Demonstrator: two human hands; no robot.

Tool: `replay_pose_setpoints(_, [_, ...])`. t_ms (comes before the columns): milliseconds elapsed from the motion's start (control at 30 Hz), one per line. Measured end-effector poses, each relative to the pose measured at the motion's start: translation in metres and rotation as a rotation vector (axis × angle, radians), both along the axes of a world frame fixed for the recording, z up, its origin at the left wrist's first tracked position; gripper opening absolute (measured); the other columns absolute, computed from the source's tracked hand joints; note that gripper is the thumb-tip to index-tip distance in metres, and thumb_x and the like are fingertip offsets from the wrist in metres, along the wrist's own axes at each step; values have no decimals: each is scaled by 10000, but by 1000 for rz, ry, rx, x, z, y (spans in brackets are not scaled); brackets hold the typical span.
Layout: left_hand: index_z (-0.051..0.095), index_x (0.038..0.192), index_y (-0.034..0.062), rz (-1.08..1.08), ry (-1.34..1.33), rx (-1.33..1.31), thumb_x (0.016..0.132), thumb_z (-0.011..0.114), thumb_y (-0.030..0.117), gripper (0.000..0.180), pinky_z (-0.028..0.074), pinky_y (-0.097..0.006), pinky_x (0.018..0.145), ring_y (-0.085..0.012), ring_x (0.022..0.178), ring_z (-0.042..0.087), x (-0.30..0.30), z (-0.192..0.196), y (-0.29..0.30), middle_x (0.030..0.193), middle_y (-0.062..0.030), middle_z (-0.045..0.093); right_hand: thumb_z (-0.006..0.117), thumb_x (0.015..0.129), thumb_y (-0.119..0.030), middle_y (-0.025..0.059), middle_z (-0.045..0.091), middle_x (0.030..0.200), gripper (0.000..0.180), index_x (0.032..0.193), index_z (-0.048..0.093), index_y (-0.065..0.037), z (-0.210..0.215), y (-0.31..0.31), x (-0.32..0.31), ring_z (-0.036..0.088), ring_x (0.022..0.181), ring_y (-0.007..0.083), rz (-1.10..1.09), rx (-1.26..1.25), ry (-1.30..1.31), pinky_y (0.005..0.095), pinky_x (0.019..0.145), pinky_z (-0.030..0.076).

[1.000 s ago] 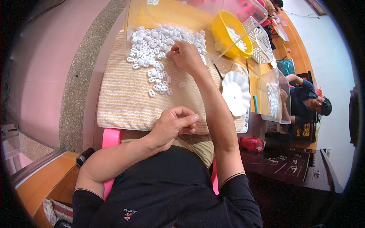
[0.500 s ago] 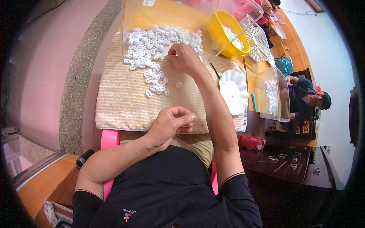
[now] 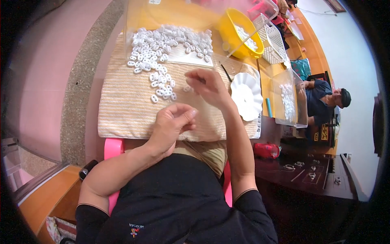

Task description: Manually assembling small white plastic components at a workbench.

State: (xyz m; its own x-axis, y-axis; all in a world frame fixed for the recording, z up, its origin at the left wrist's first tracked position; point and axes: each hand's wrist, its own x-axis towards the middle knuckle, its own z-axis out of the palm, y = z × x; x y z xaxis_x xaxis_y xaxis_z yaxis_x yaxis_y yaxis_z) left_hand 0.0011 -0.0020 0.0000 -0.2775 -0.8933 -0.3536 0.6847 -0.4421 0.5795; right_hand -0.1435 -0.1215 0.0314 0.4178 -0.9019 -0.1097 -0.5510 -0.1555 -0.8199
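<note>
Small white oval pieces (image 3: 162,44) lie heaped on a striped beige cloth (image 3: 122,110) across my lap, and some trail toward me (image 3: 161,87). My right hand (image 3: 209,87) hovers over the cloth just right of the trail. Its fingertips pinch one white piece (image 3: 187,88). My left hand (image 3: 172,122) rests near the cloth's front edge with its fingers curled against the thumb. Whatever is inside the left hand is hidden.
A clear plastic box (image 3: 174,12) stands behind the heap. A yellow bowl (image 3: 237,34) and a white basket (image 3: 272,40) are at the back right. A white scalloped dish (image 3: 246,95) lies right of my hand. A clear bin (image 3: 286,97), a red object (image 3: 266,150) and a seated person (image 3: 325,97) are farther right.
My right hand has drawn back from the heap toward my body and my left hand, with a white piece at its fingertips. The left hand has hardly moved.
</note>
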Motion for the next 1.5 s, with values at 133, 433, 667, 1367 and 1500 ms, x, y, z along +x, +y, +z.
replay_pose_setpoints(133, [610,981,46,146,-32,-19,889,683,146,155,518,-229,692,-78,722,587,-3,9,-3,851,-19,630,587,915,-37,53,640,878,190,1073,659,38,8,41,-22,597,707,105,75,124,-254,239,646,491])
replay_pose_setpoints(433, [595,983,46,-28,-6,-91,909,656,119,121,524,-235,693,-101,737,633,-6,1,2,850,-39,666,627,922,-89,54,644,845,156,1024,634,29,14,72,-41,631,758,114,71,300,-372,246,667,541])
replay_pose_setpoints(667, [593,1044,45,-146,44,-32,893,660,70,168,548,-248,706,-112,738,634,-8,2,3,883,-46,661,663,899,-96,51,648,813,137,950,620,23,5,80,-46,633,735,106,3,387,-548,246,644,542])
replay_pose_setpoints(1367, [612,1054,15,-216,24,21,853,688,28,215,561,-239,689,-115,739,633,-7,6,5,867,-43,633,637,773,-67,158,678,819,202,957,666,10,21,19,-183,668,781,266,-274,-320,732,345,729,518])
replay_pose_setpoints(1500, [612,1048,16,-220,41,25,851,689,26,211,561,-240,693,-116,738,632,-7,7,6,867,-43,632,632,767,-69,150,685,831,213,966,672,-3,18,18,-182,671,791,275,-262,-289,792,348,736,520])
